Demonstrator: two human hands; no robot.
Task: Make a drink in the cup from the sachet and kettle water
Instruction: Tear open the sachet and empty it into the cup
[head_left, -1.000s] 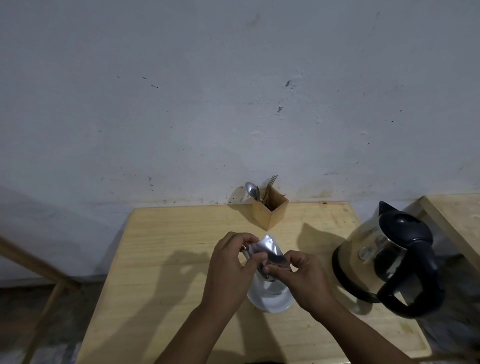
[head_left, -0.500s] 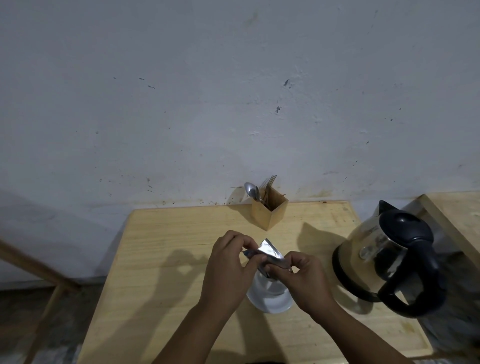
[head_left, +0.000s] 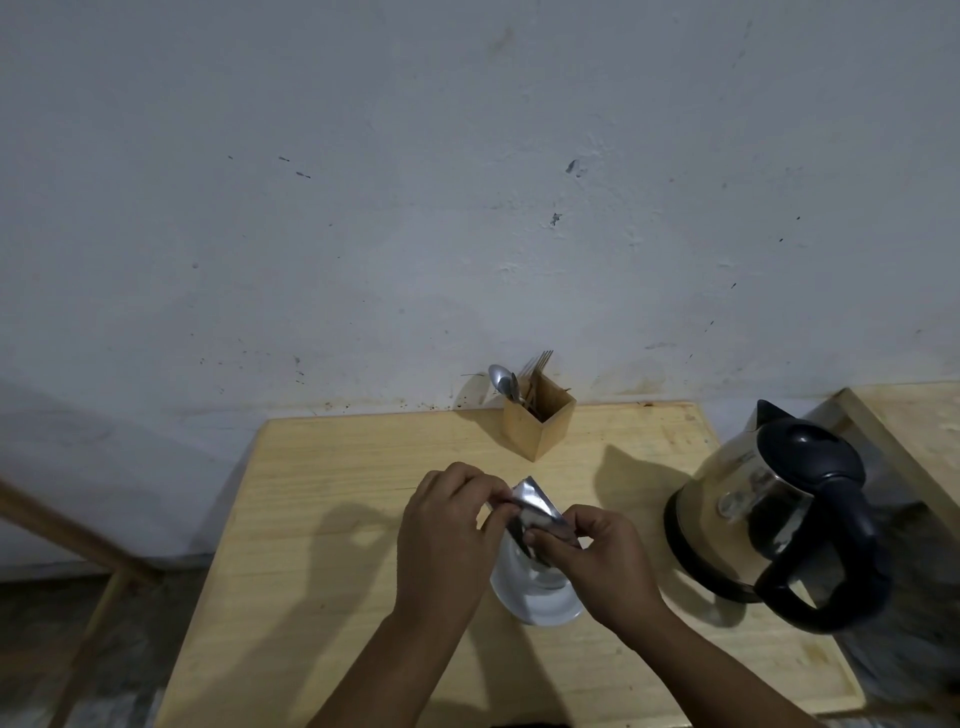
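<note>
Both hands pinch a small silver sachet (head_left: 537, 506) over the middle of the wooden table (head_left: 332, 519). My left hand (head_left: 447, 540) grips its left edge and my right hand (head_left: 602, 561) grips its lower right part. The sachet is tilted, its lower end pointing down over a white cup on a white saucer (head_left: 540, 605); the cup is mostly hidden behind my fingers. A steel kettle (head_left: 769, 514) with black lid and handle stands at the right of the table.
A square wooden holder (head_left: 540, 426) with a spoon and forks stands at the table's back edge by the wall. A second wooden surface (head_left: 914, 415) lies at the far right. A wooden frame leg (head_left: 67, 540) is at the left.
The sachet has tipped lower and flatter over the cup, and both hands have shifted slightly with it. The kettle and holder stay in place.
</note>
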